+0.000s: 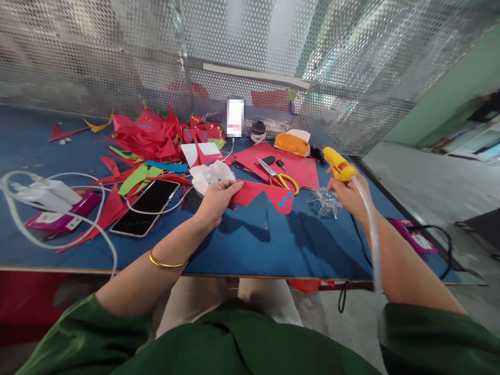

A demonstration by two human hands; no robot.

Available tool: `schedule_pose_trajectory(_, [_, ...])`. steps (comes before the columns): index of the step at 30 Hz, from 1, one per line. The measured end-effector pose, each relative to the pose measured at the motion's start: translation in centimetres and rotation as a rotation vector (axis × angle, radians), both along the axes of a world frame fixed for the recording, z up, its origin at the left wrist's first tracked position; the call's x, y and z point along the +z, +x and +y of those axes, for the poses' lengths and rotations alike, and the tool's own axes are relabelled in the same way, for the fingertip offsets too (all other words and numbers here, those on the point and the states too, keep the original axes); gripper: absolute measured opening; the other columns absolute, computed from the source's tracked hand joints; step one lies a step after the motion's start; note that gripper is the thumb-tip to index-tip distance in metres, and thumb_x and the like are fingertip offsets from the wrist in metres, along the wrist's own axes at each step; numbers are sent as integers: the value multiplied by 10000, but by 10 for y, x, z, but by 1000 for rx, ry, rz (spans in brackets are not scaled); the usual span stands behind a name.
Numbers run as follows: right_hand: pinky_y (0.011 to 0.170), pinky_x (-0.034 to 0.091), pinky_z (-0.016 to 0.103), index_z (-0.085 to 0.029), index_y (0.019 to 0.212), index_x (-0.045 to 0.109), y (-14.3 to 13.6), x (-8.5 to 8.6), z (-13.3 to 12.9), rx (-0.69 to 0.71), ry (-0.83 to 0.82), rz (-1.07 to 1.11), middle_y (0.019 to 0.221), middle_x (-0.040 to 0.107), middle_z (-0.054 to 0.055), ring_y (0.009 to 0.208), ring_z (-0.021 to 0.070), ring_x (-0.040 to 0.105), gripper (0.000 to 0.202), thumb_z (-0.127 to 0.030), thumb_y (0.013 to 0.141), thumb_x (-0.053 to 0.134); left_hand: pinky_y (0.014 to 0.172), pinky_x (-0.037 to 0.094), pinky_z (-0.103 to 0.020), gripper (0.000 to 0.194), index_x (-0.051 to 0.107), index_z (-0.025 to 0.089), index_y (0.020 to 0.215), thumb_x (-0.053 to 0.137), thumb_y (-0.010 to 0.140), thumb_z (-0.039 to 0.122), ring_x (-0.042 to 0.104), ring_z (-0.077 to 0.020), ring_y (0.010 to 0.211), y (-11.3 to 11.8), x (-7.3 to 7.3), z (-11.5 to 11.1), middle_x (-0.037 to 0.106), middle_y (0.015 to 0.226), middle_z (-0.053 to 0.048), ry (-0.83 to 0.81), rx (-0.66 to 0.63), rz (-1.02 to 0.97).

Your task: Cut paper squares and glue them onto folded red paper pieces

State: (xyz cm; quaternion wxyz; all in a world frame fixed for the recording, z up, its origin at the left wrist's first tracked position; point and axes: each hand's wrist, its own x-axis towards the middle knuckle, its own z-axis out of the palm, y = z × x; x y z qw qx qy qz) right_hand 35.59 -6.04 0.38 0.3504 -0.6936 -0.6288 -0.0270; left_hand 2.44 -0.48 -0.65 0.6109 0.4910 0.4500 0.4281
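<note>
Pinched in my left hand (219,200) is a red paper piece (265,194) with a notched lower edge and several small blue squares at its right end. My right hand (346,190) is wrapped round a yellow glue gun (339,164), with a clear glue stick (371,229) trailing back over the forearm. Beyond the held paper lie scissors (287,181) with yellow handles, on a red sheet (308,169). A white crumpled paper bowl (213,174) stands just behind my left hand. Clear stringy scraps (325,203) lie left of my right hand.
A heap of red paper pieces (152,133) fills the back left of the blue table (234,255). Nearer are a phone (146,208), white cables and chargers (50,192), and a purple pack (78,211). An orange pack (292,143) lies by the mesh wall (250,47).
</note>
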Motion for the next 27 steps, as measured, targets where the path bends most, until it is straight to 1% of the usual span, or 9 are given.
schedule_pose_trajectory(2, [567, 458, 309, -217, 948, 610, -20, 2, 9, 78, -4, 154, 700, 619, 19, 592, 181, 582, 221, -369, 847, 486, 390, 396, -186, 175, 675, 144, 740, 724, 736, 312, 501, -79, 421, -1, 0, 0, 617, 549, 24, -17, -3, -22])
schedule_pose_trajectory(4, [533, 441, 284, -213, 905, 630, -42, 4, 17, 239, -6, 457, 636, 603, -1, 548, 157, 566, 238, -422, 849, 532, 409, 421, -188, 170, 680, 143, 739, 736, 692, 296, 522, -82, 453, -2, 0, 0, 633, 578, 22, -11, -21, -40])
schedule_pose_trajectory(7, [487, 423, 260, -213, 866, 646, -74, 8, 24, 441, -6, 748, 713, 649, 8, 524, 127, 564, 267, -476, 837, 614, 438, 442, -188, 165, 688, 143, 725, 741, 664, 286, 534, -79, 487, -3, -2, -1, 639, 608, 23, 10, -54, -44])
schedule_pose_trajectory(10, [492, 449, 263, -220, 876, 660, -95, 9, 20, 545, -19, 831, 779, 672, 13, 522, 114, 573, 293, -503, 889, 586, 459, 450, -192, 172, 708, 138, 738, 737, 679, 296, 552, -84, 514, -3, -2, -2, 647, 627, 13, 6, -80, -18])
schedule_pose_trajectory(13, [505, 457, 265, -221, 921, 673, -107, 3, 7, 589, -47, 767, 711, 654, 3, 528, 118, 574, 292, -491, 927, 563, 470, 455, -199, 164, 724, 133, 744, 731, 703, 292, 554, -87, 520, -3, -3, -3, 646, 622, 10, 1, -71, -1])
schedule_pose_trajectory(15, [548, 483, 277, -218, 957, 675, -111, -4, -2, 577, -56, 678, 721, 655, 5, 573, 130, 596, 274, -472, 928, 577, 463, 440, -195, 156, 737, 133, 763, 726, 718, 282, 553, -88, 521, -2, -3, -3, 655, 626, 7, -13, -53, 5])
schedule_pose_trajectory(20, [649, 517, 305, -224, 1083, 647, -115, -20, -20, 574, -136, 492, 896, 686, 38, 702, 154, 637, 243, -409, 939, 583, 434, 381, -173, 140, 749, 140, 800, 708, 762, 269, 517, -68, 481, -1, -2, -3, 649, 595, 20, -45, -35, 14])
schedule_pose_trajectory(24, [630, 503, 283, -236, 1038, 611, -117, -21, -26, 530, -130, 349, 784, 657, -2, 700, 157, 632, 176, -368, 921, 617, 455, 408, -172, 104, 745, 139, 817, 672, 792, 208, 547, -76, 502, -1, -1, -4, 667, 617, 9, -84, -66, 36])
schedule_pose_trajectory(27, [542, 463, 255, -241, 1016, 605, -119, -17, -28, 531, -108, 236, 685, 615, -35, 589, 131, 592, 155, -364, 922, 614, 457, 420, -175, 115, 749, 156, 852, 645, 808, 179, 558, -80, 503, -1, -1, -4, 671, 626, 16, -97, -76, 27])
